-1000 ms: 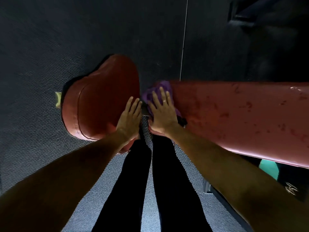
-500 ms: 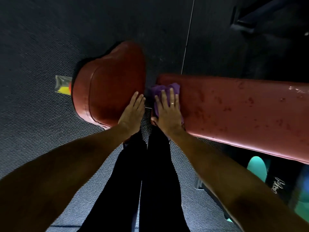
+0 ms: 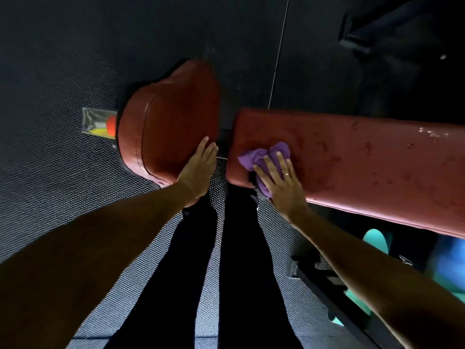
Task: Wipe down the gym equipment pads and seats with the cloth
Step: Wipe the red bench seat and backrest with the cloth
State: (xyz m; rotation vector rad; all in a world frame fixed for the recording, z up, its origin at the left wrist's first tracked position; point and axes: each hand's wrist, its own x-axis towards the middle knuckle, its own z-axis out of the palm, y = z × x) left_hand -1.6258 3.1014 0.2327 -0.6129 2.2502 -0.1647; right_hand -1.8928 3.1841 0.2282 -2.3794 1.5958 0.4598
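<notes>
Nearest are the person's two legs (image 3: 193, 273) in black trousers, standing on a dimpled floor mat (image 3: 50, 202), with both bare forearms reaching forward.

To the lower right, a black metal frame (image 3: 324, 280) runs out of the picture. Beside it are teal shapes (image 3: 376, 243), partly hidden and too blurred to name. A white scrawl (image 3: 406, 260) on a dark surface there cannot be read.

The left hand (image 3: 195, 175) lies flat on the near right corner of the red seat (image 3: 173, 127), fingers straight and close together, holding nothing.

The right hand (image 3: 281, 185) presses down with spread, straight fingers on the bunched purple cloth (image 3: 259, 153); a ring (image 3: 286, 174) shows on one finger. The cloth sits at the left end of the long red pad (image 3: 364, 167), close to its near edge, and part of it is covered by the hand. The pad's surface is mottled with darker marks and shiny wet spots, and its right end is cut off by the frame. A narrow dark gap separates the seat from the pad.

Past the seat's left edge sticks out a clear-covered label (image 3: 97, 122) with yellow and red patches, its print too small to read.

Farther off, a thin pale line (image 3: 279, 51) crosses the dark floor, and a dim bar (image 3: 364, 39) sits in the top right corner.
</notes>
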